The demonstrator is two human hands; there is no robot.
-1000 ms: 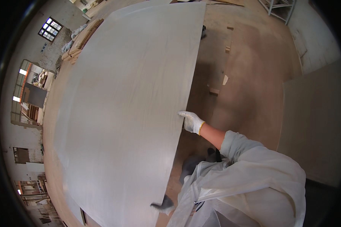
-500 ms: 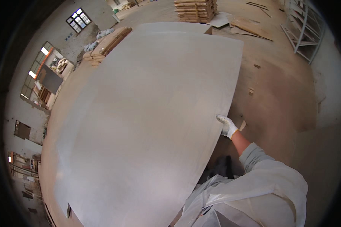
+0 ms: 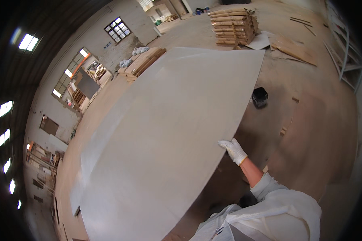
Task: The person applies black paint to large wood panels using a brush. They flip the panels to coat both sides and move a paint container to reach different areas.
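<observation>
A large, thin light-grey sheet with a smooth surface fills the middle of the view. My right hand, in a white glove with a yellow cuff edge, is closed on the sheet's right-hand edge. The thumb side lies over the top face, and the other fingers are partly hidden. Another pale sheet edge shows along the far left side, seemingly underneath. My left hand is out of view.
A black container stands on the floor beyond the sheet's right edge. Stacked brown packages, a longer brown stack and flat boards lie farther off. A metal rack stands at the right wall.
The view has tilted and shifted, showing more wall and roof at left. My right hand keeps its hold while the sheet's right edge has moved left, uncovering the black container and more dark floor.
</observation>
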